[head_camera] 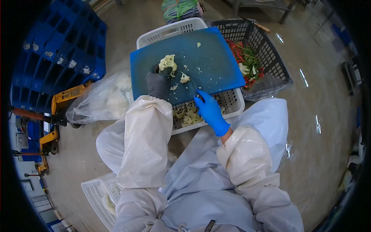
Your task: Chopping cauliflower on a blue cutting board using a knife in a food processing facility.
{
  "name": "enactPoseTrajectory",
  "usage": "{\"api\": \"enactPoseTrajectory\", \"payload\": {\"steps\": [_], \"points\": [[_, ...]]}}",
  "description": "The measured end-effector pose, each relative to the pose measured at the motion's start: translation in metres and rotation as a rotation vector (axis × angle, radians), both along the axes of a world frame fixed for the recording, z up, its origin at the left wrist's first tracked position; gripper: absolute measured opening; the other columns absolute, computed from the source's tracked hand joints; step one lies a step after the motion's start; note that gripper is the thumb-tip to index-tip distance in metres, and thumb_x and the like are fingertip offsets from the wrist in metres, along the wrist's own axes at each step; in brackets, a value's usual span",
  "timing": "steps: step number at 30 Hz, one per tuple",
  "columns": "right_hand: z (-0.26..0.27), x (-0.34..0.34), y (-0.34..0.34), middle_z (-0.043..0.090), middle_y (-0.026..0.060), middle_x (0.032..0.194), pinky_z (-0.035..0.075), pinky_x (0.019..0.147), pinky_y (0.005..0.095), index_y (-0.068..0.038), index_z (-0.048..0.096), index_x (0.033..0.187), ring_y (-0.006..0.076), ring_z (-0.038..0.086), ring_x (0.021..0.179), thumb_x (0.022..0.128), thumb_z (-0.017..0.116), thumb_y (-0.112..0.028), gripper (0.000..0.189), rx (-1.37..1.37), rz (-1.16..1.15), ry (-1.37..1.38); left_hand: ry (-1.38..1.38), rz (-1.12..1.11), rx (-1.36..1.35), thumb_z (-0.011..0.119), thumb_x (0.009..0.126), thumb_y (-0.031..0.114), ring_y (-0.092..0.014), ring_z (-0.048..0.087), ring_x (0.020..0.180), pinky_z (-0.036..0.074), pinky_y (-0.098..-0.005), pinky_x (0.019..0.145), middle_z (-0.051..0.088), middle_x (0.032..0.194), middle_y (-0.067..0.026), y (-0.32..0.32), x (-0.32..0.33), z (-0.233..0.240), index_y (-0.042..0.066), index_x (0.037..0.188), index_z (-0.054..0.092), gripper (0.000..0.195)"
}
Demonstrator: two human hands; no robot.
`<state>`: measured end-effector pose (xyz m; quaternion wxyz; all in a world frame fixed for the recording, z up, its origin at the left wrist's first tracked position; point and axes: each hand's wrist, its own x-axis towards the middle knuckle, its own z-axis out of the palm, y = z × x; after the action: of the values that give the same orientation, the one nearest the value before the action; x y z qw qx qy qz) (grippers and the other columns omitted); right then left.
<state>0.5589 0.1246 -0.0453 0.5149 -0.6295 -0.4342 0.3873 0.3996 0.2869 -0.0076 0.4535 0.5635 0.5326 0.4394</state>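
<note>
My left hand (pixel 156 82), in a dark grey glove, grips a piece of cauliflower (pixel 168 64) on the left half of a blue cutting board (pixel 211 66). In my blue-gloved right hand (pixel 210 110) is a knife (pixel 193 84), its thin blade pointing up and left over the board; the handle is mostly hidden by my fingers. A small cauliflower floret (pixel 184 78) lies by the blade tip, between my hands. White crumbs and a small pale green piece (pixel 198 45) are scattered on the board.
The board rests on a white plastic basket (pixel 237 101) holding cauliflower trimmings (pixel 191 117). A black crate (pixel 269 55) with green and red scraps stands right. At left are a clear bag of cauliflower (pixel 107 97), stacked blue pallets (pixel 61 55) and a yellow pallet jack (pixel 68 94).
</note>
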Motion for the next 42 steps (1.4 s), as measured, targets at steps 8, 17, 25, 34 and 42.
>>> {"api": "enactPoseTrajectory", "payload": {"steps": [8,17,25,34,42], "points": [[0.045,-0.005,-0.029,0.067,0.0233,0.099,0.050,0.078,0.0431,-0.007,0.053,0.137,0.0376,0.066,0.088,0.096,0.056,-0.018,0.043,-0.044,-0.048,-0.018,0.366,0.012,0.140,0.078,0.075,0.026,-0.033,0.068,0.096,0.052,-0.0405,0.084,0.070,0.107,-0.0205,-0.040,0.032,0.007,0.004,0.122,0.063,0.054],[0.024,-0.014,-0.003,0.065,0.0254,0.115,0.049,0.083,0.0422,-0.006,0.052,0.138,0.0399,0.065,0.098,0.097,0.055,-0.017,0.042,0.038,-0.115,-0.001,0.533,0.067,0.304,0.078,0.073,0.019,-0.036,0.067,0.098,0.052,-0.0420,0.085,0.069,0.107,-0.0209,-0.046,0.050,-0.014,0.004,0.123,0.062,0.054],[0.019,-0.013,0.011,0.061,0.0264,0.122,0.048,0.091,0.0429,0.000,0.052,0.135,0.0416,0.061,0.109,0.097,0.054,-0.017,0.041,0.059,-0.115,-0.047,0.485,0.069,0.273,0.077,0.075,0.022,-0.035,0.068,0.095,0.053,-0.0415,0.083,0.070,0.104,-0.0198,-0.051,0.051,-0.024,0.003,0.121,0.063,0.051],[0.031,-0.014,0.014,0.060,0.0278,0.123,0.047,0.092,0.0437,0.000,0.052,0.136,0.0430,0.059,0.111,0.097,0.052,-0.015,0.041,0.119,-0.139,-0.101,0.463,0.066,0.241,0.075,0.077,0.027,-0.033,0.069,0.091,0.054,-0.0413,0.080,0.071,0.100,-0.0178,-0.056,0.050,-0.020,0.006,0.119,0.064,0.048],[0.025,-0.019,0.009,0.063,0.0269,0.113,0.049,0.084,0.0473,-0.005,0.046,0.142,0.0427,0.062,0.100,0.098,0.052,-0.016,0.046,0.083,-0.154,-0.354,0.438,0.049,0.215,0.074,0.080,0.032,-0.031,0.070,0.088,0.054,-0.0411,0.078,0.071,0.096,-0.0161,-0.063,0.061,-0.005,0.008,0.118,0.065,0.046]]}}
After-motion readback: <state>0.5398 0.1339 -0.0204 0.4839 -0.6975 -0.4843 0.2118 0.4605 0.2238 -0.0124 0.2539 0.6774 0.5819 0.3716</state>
